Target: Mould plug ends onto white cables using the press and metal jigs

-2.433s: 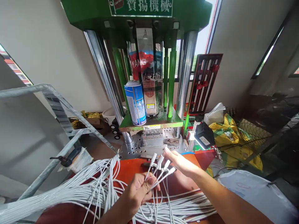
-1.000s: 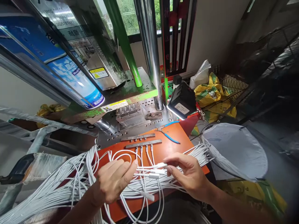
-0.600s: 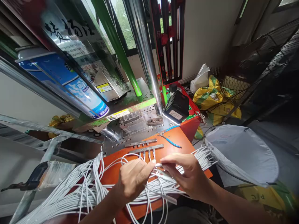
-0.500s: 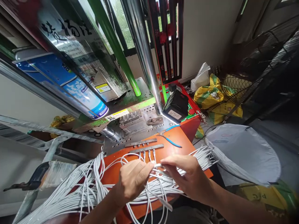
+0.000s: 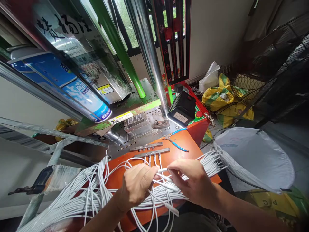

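My left hand (image 5: 140,182) and my right hand (image 5: 191,182) are both closed on a short white cable piece (image 5: 162,170), one at each end, above the orange tabletop (image 5: 180,141). White cables (image 5: 94,190) lie in a large bundle beneath and on both sides of my hands. Just beyond my fingers, several cable ends sit in a metal bar (image 5: 152,152). A second metal bar (image 5: 146,147) with small pegs lies behind it. Blue-handled pliers (image 5: 177,145) rest open on the tabletop to the right of the bars.
Behind the tabletop stands a machine with a metal mould block (image 5: 137,125), a chrome column (image 5: 154,71) and a green rod (image 5: 130,67). A spray can (image 5: 72,87) is at the left. A black box (image 5: 182,109), a white fabric bin (image 5: 253,158) and yellow bags (image 5: 218,96) are at the right.
Both hands keep their hold on the white cable piece, with slightly more of it showing between the fingertips. The view has shifted slightly.
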{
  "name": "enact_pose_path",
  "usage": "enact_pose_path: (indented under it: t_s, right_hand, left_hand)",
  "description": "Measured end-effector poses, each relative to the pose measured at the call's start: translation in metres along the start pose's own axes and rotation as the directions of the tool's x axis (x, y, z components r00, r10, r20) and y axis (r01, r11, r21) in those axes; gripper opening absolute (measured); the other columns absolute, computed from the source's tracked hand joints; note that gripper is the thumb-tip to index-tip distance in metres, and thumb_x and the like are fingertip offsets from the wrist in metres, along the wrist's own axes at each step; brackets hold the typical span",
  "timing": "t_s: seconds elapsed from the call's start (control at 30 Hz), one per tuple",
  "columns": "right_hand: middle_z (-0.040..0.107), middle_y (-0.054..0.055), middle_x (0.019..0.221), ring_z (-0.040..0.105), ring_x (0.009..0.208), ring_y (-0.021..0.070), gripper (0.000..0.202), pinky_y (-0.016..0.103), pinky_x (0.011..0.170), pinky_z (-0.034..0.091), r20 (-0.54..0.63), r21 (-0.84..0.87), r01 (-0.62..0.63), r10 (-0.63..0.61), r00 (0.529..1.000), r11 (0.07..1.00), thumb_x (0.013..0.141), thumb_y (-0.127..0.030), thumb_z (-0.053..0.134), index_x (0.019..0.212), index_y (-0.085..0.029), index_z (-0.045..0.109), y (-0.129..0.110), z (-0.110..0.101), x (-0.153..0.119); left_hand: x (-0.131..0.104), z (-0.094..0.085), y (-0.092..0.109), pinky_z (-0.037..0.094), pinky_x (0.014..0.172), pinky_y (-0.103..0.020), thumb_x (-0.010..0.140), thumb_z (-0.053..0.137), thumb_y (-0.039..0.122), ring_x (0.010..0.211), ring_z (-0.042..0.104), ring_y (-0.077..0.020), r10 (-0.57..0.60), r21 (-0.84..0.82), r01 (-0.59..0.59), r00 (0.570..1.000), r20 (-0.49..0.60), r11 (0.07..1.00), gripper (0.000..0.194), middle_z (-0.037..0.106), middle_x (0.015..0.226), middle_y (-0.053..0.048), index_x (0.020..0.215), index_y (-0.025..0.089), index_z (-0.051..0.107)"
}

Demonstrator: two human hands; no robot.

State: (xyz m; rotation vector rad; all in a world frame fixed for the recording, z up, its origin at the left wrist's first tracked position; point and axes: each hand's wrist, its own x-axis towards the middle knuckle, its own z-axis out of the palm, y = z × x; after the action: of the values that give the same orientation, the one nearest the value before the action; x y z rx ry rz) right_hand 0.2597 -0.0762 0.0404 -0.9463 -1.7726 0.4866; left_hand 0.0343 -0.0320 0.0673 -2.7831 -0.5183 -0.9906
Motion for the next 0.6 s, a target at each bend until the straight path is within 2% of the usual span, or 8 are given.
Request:
enact_pose_path:
  t_s: [0.13,0.23,0.27,0.33,0.4,0.43,0.5,0.6]
  right_hand:
    - [0.062,-0.001,0.072,0.056,0.062,0.0129,0.014,0.026,0.062,0.042,-0.015,0.017,-0.074,0.074,0.997,0.997,0.094,-0.011,0.055,0.087,-0.022,0.06,0.01,0.003,0.001]
    - [0.058,-0.001,0.07,0.054,0.061,0.0132,0.013,0.027,0.059,0.041,-0.063,0.024,-0.193,0.194,0.979,0.981,0.095,-0.016,0.054,0.083,-0.022,0.058,0.017,-0.006,0.002]
    - [0.057,-0.001,0.068,0.052,0.06,0.0132,0.015,0.027,0.058,0.041,-0.054,0.048,-0.231,0.234,0.971,0.972,0.095,-0.018,0.054,0.081,-0.022,0.057,0.017,-0.01,0.003]
    - [0.052,-0.003,0.063,0.047,0.056,0.0124,0.025,0.027,0.056,0.037,0.069,0.095,-0.272,0.266,0.961,0.958,0.098,-0.021,0.053,0.073,-0.022,0.053,0.015,-0.018,0.003]
    - [0.048,-0.003,0.059,0.041,0.054,0.0116,0.034,0.028,0.056,0.034,0.203,0.114,-0.244,0.218,0.955,0.963,0.101,-0.023,0.053,0.067,-0.022,0.05,0.009,-0.021,0.005]
    - [0.05,-0.003,0.06,0.042,0.055,0.0117,0.034,0.028,0.057,0.035,0.225,0.114,-0.215,0.186,0.957,0.97,0.102,-0.024,0.054,0.068,-0.022,0.052,0.006,-0.02,0.006]
    - [0.06,0.0,0.071,0.05,0.063,0.0132,0.025,0.028,0.063,0.04,0.178,0.125,-0.15,0.127,0.976,0.981,0.104,-0.023,0.054,0.08,-0.021,0.06,0.0,-0.016,0.01]
    - [0.069,0.006,0.09,0.06,0.081,0.0173,0.016,0.03,0.076,0.046,0.135,0.132,-0.058,0.04,0.99,0.99,0.106,-0.02,0.051,0.103,-0.021,0.067,-0.005,-0.008,0.019]
  left_hand:
    - [-0.001,0.001,0.0,0.044,0.055,-0.029,0.099,0.054,0.009,0.059,0.058,-0.0168,0.008,0.013,-0.008,1.0,0.007,1.0,0.026,0.067,0.072,-0.005,0.124,0.008,0.061]
    - [-0.004,-0.001,-0.001,0.044,0.055,-0.029,0.099,0.052,0.009,0.059,0.059,-0.0169,-0.041,0.034,0.042,0.999,-0.014,0.999,0.026,0.067,0.07,-0.005,0.124,0.008,0.06]
    - [-0.006,-0.002,-0.002,0.046,0.056,-0.029,0.1,0.052,0.009,0.06,0.06,-0.0172,-0.059,0.039,0.06,0.998,-0.026,0.997,0.026,0.067,0.071,-0.006,0.124,0.007,0.06]
    - [-0.009,-0.004,-0.003,0.049,0.059,-0.029,0.101,0.051,0.01,0.063,0.064,-0.0181,-0.077,0.041,0.079,0.995,-0.058,0.996,0.024,0.069,0.074,-0.008,0.122,0.008,0.061]
    - [-0.011,-0.005,-0.004,0.05,0.061,-0.029,0.102,0.05,0.012,0.064,0.065,-0.0175,-0.109,0.035,0.112,0.991,-0.077,0.993,0.021,0.071,0.077,-0.008,0.119,0.01,0.062]
    - [-0.012,-0.004,-0.003,0.051,0.061,-0.028,0.103,0.05,0.013,0.064,0.066,-0.0168,-0.145,0.027,0.148,0.985,-0.089,0.989,0.019,0.072,0.078,-0.008,0.117,0.012,0.063]
    - [-0.014,-0.003,0.0,0.051,0.063,-0.027,0.104,0.05,0.016,0.064,0.066,-0.0155,-0.26,-0.017,0.26,0.96,-0.101,0.965,0.017,0.073,0.079,-0.006,0.113,0.015,0.064]
    - [-0.018,-0.003,0.005,0.05,0.063,-0.026,0.104,0.054,0.025,0.065,0.067,-0.0145,-0.451,-0.135,0.442,0.891,-0.045,0.887,0.016,0.074,0.08,-0.003,0.108,0.018,0.068]
